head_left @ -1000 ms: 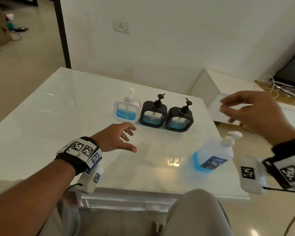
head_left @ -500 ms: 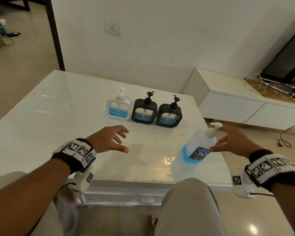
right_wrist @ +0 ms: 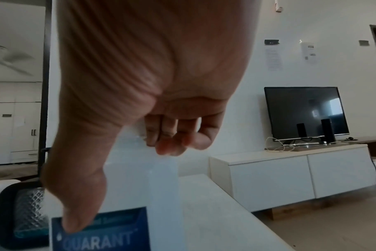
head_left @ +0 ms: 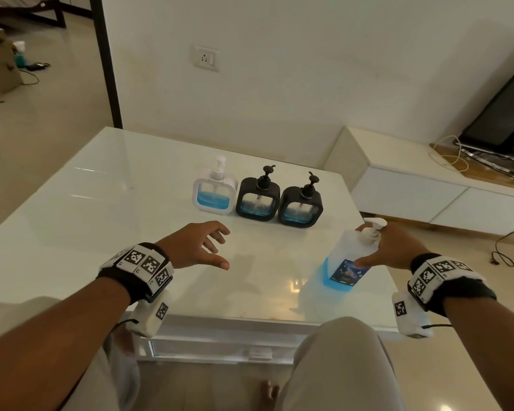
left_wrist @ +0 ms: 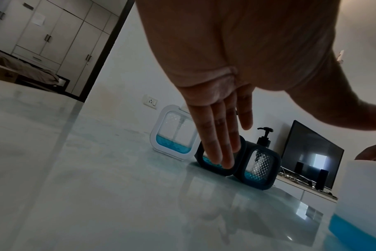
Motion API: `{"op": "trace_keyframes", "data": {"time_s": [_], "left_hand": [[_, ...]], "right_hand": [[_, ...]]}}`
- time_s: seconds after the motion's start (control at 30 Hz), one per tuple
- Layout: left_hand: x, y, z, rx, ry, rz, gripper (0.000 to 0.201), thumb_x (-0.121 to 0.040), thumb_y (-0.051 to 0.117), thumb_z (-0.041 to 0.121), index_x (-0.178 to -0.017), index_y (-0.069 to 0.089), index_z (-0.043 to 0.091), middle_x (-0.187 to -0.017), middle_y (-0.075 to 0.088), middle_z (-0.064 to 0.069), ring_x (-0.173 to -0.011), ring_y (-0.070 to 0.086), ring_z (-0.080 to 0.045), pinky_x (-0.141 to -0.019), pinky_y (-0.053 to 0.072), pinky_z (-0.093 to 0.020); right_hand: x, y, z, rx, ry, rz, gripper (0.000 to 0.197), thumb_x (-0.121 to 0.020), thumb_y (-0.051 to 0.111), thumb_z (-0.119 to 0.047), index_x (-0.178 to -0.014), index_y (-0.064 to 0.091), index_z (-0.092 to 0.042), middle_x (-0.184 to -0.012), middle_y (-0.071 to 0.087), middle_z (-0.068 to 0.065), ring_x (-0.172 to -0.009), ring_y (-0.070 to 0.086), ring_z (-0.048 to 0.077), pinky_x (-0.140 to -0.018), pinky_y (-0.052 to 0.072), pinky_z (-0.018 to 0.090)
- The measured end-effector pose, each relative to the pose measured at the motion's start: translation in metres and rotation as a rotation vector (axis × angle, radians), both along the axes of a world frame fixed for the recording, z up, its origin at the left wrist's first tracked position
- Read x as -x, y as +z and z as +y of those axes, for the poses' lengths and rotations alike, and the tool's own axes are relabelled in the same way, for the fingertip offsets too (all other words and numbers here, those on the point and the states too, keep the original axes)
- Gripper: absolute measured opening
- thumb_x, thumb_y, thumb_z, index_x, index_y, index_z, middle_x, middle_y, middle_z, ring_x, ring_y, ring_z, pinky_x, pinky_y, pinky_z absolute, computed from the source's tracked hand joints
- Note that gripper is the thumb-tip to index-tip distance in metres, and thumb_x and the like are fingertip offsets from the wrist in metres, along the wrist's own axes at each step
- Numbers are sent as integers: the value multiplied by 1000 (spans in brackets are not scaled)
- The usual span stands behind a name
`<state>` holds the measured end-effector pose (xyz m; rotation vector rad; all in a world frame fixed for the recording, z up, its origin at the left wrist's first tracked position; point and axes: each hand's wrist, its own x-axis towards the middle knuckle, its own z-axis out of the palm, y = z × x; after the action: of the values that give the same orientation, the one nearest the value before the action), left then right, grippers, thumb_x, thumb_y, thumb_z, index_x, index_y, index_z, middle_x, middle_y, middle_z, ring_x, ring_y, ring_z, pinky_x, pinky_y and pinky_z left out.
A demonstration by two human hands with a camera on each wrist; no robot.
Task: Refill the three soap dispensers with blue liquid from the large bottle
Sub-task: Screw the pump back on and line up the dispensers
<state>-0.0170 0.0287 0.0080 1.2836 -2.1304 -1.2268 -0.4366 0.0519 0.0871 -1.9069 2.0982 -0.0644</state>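
Three soap dispensers stand in a row at the back of the white table [head_left: 101, 203]: a white one [head_left: 215, 189], a middle black one [head_left: 258, 197] and a right black one [head_left: 301, 204], each with a little blue liquid at the bottom. The large pump bottle [head_left: 346, 253] stands near the table's right front corner, blue at its base. My right hand [head_left: 383, 250] grips it, thumb [right_wrist: 75, 220] on the blue label, fingers [right_wrist: 170, 139] curled behind it. My left hand [head_left: 211, 247] hovers in front of the dispensers, fingers [left_wrist: 215, 135] straight, holding nothing.
A white low cabinet [head_left: 413, 185] stands right of the table with a dark television [head_left: 505, 120] and cables on it. A wall with a socket [head_left: 204, 58] runs behind the table. My knees are under the table's front edge.
My right hand has come down from the air above the table's right edge and taken hold of the large bottle. My left hand has stayed almost still.
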Motion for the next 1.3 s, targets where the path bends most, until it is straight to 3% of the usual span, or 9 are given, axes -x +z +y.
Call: {"op": "trace_keyframes", "data": {"time_s": [0.1,0.23,0.3,0.47,0.53,0.73,0.97,1.1,1.3], "left_hand": [[1,1,0,4,-4,-2,107,-33,64,90,-121,46,32,-116,60,8,-96,65,-10,-77,53,-18],[2,2,-1,15,-7,-3,105,-35,65,89,-122,46,32,-116,59,9,-97,64,-9,-75,52,-16],[1,4,-2,23,-1,-6,101,-39,67,86,-122,46,33,-116,59,10,-96,64,-7,-74,52,-15],[-3,9,-3,57,53,-16,75,-64,80,49,-127,47,25,-118,58,7,-101,62,-10,-83,53,-22],[-10,10,-6,94,91,-3,67,-71,82,38,-126,47,23,-117,58,7,-101,62,-11,-84,53,-22],[-58,18,-27,195,296,98,46,-79,77,21,-117,52,22,-112,64,2,-89,66,-8,-73,50,-15],[-92,9,-56,226,518,123,40,-85,69,9,-121,54,12,-111,63,-4,-88,62,-14,-67,43,-11],[-95,2,-68,200,570,163,42,-85,66,0,-123,52,7,-117,61,-11,-92,61,-20,-71,45,-14],[-98,-2,-73,119,607,215,48,-86,62,-5,-129,48,9,-126,57,-11,-100,61,-23,-83,48,-24]], "right_hand": [[-13,3,-5,-1,53,19,77,-40,82,-65,-108,62,-32,-96,70,-11,-87,65,11,-82,57,37],[-48,18,-11,29,144,0,65,-57,89,-48,-113,59,-32,-99,68,-8,-89,61,10,-78,53,28],[-69,23,-19,45,186,-7,66,-59,89,-48,-114,58,-32,-100,66,-8,-92,61,11,-78,52,28],[-133,27,-51,79,258,42,89,-41,70,-82,-110,60,-27,-97,66,-9,-88,63,11,-79,56,33],[-161,29,-63,95,297,60,94,-39,65,-86,-111,60,-26,-97,66,-9,-86,63,10,-79,56,35],[-249,32,-103,154,395,-35,81,-52,82,-66,-117,58,-23,-106,67,-7,-92,63,14,-85,55,36],[-328,25,-155,187,435,-5,99,-57,85,-58,-138,45,-17,-122,61,-1,-105,59,19,-90,51,34],[-351,15,-176,155,405,-40,87,-61,88,-46,-131,48,-13,-114,57,-1,-105,56,19,-85,45,29],[-364,0,-196,133,393,-64,79,-60,90,-45,-121,54,-10,-99,55,-1,-90,54,17,-75,40,26]]}}
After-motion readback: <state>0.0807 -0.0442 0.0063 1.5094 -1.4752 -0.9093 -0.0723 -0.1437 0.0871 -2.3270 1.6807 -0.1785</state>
